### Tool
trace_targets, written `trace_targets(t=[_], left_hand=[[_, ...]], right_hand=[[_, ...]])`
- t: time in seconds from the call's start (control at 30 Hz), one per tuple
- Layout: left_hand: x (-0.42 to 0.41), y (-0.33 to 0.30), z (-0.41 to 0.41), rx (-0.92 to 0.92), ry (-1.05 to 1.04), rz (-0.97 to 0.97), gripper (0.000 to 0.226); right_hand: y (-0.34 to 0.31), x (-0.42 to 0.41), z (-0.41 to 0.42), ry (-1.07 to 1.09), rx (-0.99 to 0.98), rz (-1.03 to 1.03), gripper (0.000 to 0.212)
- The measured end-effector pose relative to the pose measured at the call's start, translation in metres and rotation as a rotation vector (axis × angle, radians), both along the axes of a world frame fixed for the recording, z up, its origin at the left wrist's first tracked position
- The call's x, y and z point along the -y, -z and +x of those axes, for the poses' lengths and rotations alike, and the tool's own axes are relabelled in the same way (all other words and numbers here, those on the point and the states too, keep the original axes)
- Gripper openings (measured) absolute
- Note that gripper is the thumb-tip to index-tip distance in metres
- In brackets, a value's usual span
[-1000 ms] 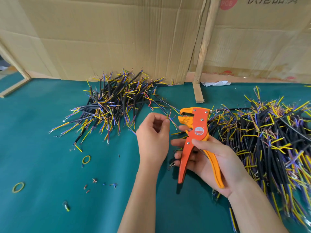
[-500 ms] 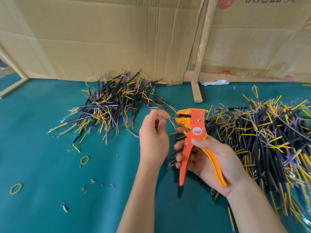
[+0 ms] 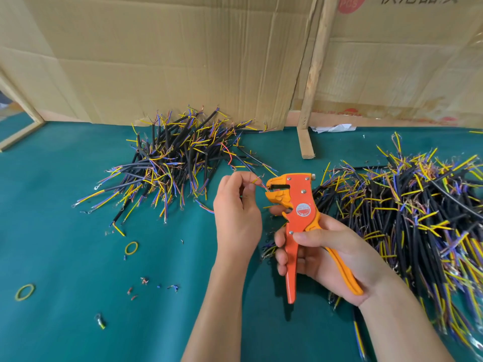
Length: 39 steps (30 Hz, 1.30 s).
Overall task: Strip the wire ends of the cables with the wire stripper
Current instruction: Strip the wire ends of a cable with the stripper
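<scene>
My right hand [image 3: 324, 254] grips the handles of an orange wire stripper [image 3: 295, 220], held upright with its jaws pointing left. My left hand [image 3: 236, 218] pinches a cable's thin wire ends [image 3: 261, 184] between thumb and fingers, and their tips sit in the stripper's jaw slot. The rest of that cable is hidden behind my left hand. One pile of black cables with yellow, blue and purple wire ends [image 3: 172, 163] lies at the back left. A larger pile [image 3: 407, 212] spreads along the right.
Green mat [image 3: 65, 257] covers the table. Two yellow rubber bands [image 3: 131, 248] [image 3: 24, 292] and small insulation scraps [image 3: 143, 280] lie on it at the left. Cardboard sheets [image 3: 162, 61] and a wooden post [image 3: 312, 82] stand behind; a wooden frame [image 3: 18, 131] at far left.
My left hand brought the wire ends right, from beside the stripper into its jaws. The stripper shifted slightly left toward them; its handles stay apart.
</scene>
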<state>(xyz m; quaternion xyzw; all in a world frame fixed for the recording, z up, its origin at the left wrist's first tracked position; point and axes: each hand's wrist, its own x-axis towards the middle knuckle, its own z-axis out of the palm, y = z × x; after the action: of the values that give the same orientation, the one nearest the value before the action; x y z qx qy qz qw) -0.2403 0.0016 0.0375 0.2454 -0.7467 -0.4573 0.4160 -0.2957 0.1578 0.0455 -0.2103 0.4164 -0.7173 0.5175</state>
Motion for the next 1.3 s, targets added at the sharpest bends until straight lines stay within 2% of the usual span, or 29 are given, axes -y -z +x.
trace_targets(t=[0.23, 0.37, 0.47, 0.63, 0.8, 0.9, 1.0, 1.17, 1.3], left_hand=[[0.002, 0.003, 0.001, 0.006, -0.005, -0.04, 0.032], [0.003, 0.004, 0.0, 0.043, -0.03, -0.084, 0.026], [0.003, 0.004, 0.0, 0.043, -0.041, -0.097, 0.028], [0.004, 0.004, 0.002, 0.035, -0.049, -0.088, 0.027], [0.0, 0.004, -0.001, 0.036, -0.026, -0.037, 0.02], [0.0, 0.004, -0.001, 0.038, -0.034, -0.012, 0.017], [0.003, 0.004, 0.001, 0.013, -0.057, 0.018, 0.015], [0.003, 0.001, 0.002, 0.015, -0.035, 0.07, 0.011], [0.004, 0.0, 0.004, 0.03, -0.017, 0.096, 0.012]], right_hand=[[-0.001, 0.0, 0.002, -0.002, 0.011, -0.012, 0.055], [-0.002, 0.006, 0.006, 0.002, 0.07, -0.004, 0.067], [-0.002, 0.009, 0.008, 0.024, 0.073, 0.004, 0.066], [0.001, 0.013, 0.009, 0.119, 0.066, 0.045, 0.043], [0.003, 0.019, 0.009, 0.282, 0.066, 0.026, 0.049], [0.004, 0.018, 0.008, 0.32, 0.154, -0.051, 0.051], [0.001, 0.011, 0.002, 0.278, 0.158, -0.105, 0.047], [0.002, 0.011, 0.004, 0.197, 0.076, -0.019, 0.05], [0.001, 0.014, 0.008, 0.148, 0.046, 0.028, 0.044]])
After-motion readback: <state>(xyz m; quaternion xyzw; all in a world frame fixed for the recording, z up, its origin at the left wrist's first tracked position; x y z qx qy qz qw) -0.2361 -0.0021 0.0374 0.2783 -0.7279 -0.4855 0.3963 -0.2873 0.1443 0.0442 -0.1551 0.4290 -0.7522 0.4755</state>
